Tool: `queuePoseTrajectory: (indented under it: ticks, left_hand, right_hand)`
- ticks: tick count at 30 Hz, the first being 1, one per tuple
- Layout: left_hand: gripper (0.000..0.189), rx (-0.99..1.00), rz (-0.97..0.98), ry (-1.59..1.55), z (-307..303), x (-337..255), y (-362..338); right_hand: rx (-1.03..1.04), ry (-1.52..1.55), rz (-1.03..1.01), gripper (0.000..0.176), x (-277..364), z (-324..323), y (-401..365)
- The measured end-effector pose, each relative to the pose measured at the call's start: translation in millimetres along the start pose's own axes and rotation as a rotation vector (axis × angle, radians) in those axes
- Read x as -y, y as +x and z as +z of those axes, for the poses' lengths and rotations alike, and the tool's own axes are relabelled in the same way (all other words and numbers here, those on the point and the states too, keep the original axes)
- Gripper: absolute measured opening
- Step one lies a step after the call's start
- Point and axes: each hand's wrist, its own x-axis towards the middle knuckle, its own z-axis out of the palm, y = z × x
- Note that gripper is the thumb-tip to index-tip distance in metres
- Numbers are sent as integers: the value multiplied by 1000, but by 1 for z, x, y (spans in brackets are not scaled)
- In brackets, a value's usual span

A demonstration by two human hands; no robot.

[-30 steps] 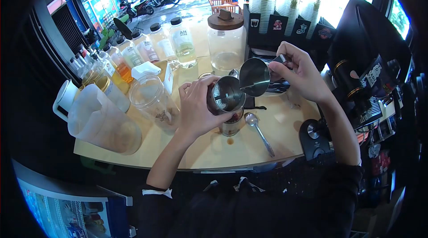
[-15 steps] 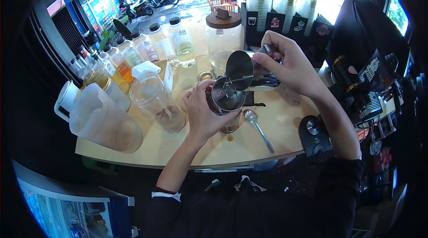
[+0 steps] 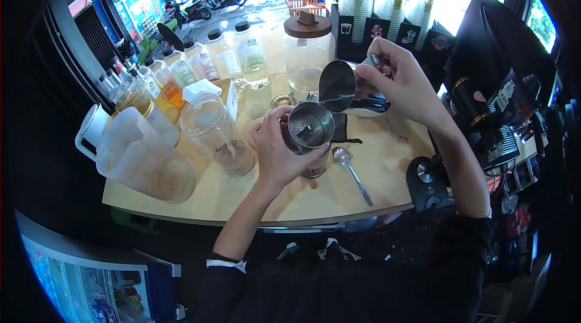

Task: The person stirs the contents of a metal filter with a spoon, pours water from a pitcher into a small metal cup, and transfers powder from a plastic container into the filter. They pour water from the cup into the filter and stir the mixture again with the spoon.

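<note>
My left hand (image 3: 279, 150) is wrapped round a metal drip filter (image 3: 327, 125) with a perforated disc inside. Beneath it, the lower part of a glass (image 3: 315, 170) with brown contents shows; the fingers hide the rest. By its handle, my right hand (image 3: 396, 81) grips a metal pitcher (image 3: 338, 87), tilted so that its mouth faces left at the filter's far right rim. On the wooden counter to the right of the glass lies a spoon (image 3: 354, 176), and a small brown spill (image 3: 313, 184) sits in front of it.
Left of my hands stand a clear jar (image 3: 212, 135) and a large translucent jug (image 3: 142, 159). Several bottles (image 3: 250, 56) line the back left, beside a wooden-lidded jar (image 3: 308, 50). Stacked cups (image 3: 390, 17) are at the back right; a black device with a knob (image 3: 425, 181) is at the right edge.
My right hand has moved the pitcher slightly up and right, uncovering more of the filter's inside. My left hand still holds the filter in about the same place.
</note>
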Motion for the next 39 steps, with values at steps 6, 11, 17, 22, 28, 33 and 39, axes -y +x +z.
queuePoseTrajectory:
  ticks: [6, 11, 17, 22, 28, 33, 39]
  left_hand:
    - [82, -28, 16, -32, -3, 0, 3]
    - [81, -16, 2, 1, -6, 2, 5]
    - [82, -19, 42, -46, -9, 4, 11]
    - [80, 50, 174, -41, -17, 4, 13]
    - [80, 92, 278, 17, -20, 10, 11]
    - [80, 100, 230, 9, -25, 4, 11]
    - [79, 160, 135, 4, -28, -2, 17]
  right_hand:
    - [-45, 7, -20, 28, -23, -6, -2]
    - [-69, 119, -61, 30, -45, -13, -9]
    - [-107, 275, 42, 23, -66, -14, -35]
    - [-162, 344, 143, 21, -103, -13, -61]
    - [-228, 202, 219, 20, -149, -10, -89]
    - [-280, 201, 274, 20, -156, -8, -104]
    - [-348, 258, 296, 20, -171, -8, -115]
